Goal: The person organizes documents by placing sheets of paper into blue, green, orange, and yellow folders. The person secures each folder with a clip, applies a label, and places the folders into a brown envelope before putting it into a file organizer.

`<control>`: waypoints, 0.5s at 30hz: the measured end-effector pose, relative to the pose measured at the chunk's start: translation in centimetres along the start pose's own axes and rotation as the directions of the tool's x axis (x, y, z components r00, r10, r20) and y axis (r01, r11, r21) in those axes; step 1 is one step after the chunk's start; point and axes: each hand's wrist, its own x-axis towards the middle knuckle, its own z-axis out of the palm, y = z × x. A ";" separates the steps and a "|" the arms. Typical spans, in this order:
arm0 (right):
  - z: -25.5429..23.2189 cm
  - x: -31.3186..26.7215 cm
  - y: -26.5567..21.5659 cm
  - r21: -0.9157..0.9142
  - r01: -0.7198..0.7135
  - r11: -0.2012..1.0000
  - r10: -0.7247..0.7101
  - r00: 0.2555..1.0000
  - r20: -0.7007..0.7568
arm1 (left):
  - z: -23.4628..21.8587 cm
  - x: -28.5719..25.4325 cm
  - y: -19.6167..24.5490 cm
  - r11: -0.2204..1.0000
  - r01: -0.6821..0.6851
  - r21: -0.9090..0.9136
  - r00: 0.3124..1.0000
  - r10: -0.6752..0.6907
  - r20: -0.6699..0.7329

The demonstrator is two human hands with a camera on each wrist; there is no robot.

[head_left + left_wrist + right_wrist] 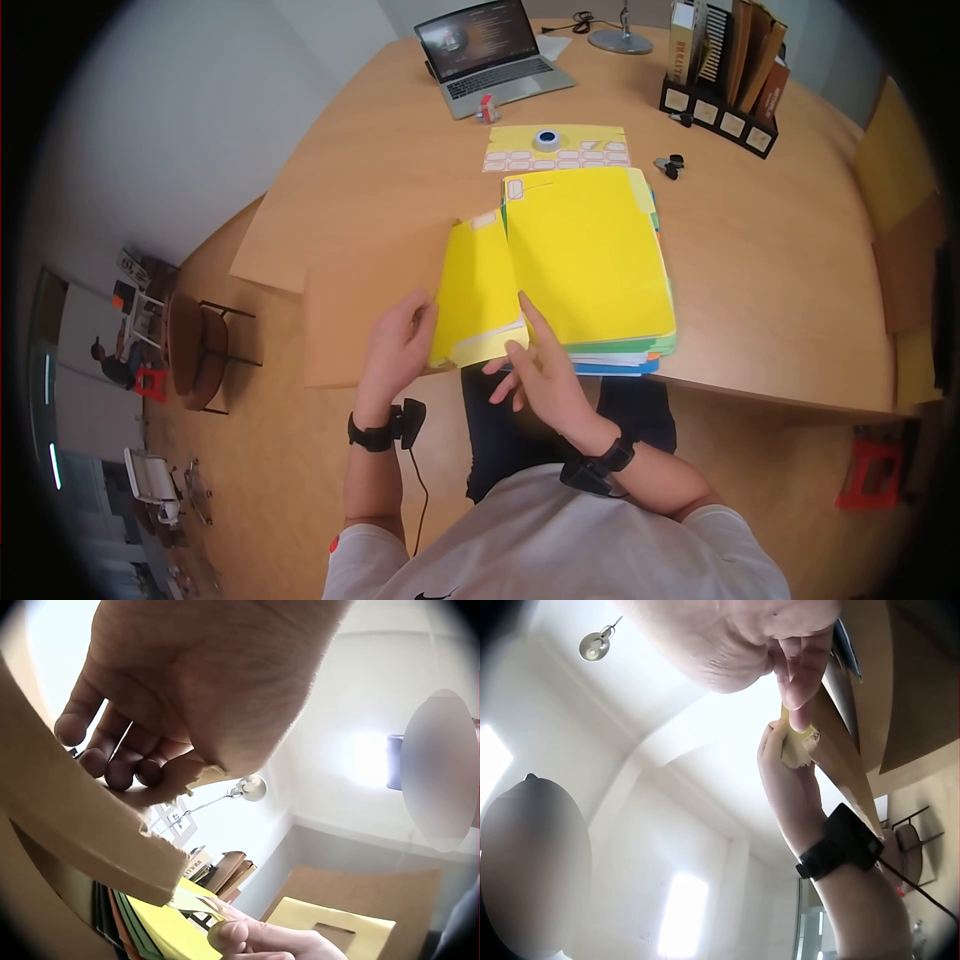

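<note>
A large brown paper envelope [375, 290] with a ragged torn edge [161, 832] lies at the table's front left. From it a yellow folder [478, 275] sticks out to the right. My left hand [402, 340] grips the envelope's torn edge beside the folder, fingers bent over the paper in the left wrist view. At the folder's near right corner, my right hand [545, 375] pinches the pale flap between thumb and index finger, the other fingers loosely bent below. Right beside it lies a stack of folders, topped by a wide yellow folder [585, 260].
Behind the stack lies a label sheet [556, 158] with a roll of tape [546, 141] on it. Black binder clips [670, 166] lie to the right. Farther back stand a laptop [490, 60], a lamp base [620, 40] and a black book rack [715, 118].
</note>
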 end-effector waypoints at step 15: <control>0.4 -1.7 2.4 -0.013 0.095 0.995 -0.096 0.994 -0.053 | 1.0 1.2 0.2 0.927 -0.171 0.332 0.976 0.207 -0.073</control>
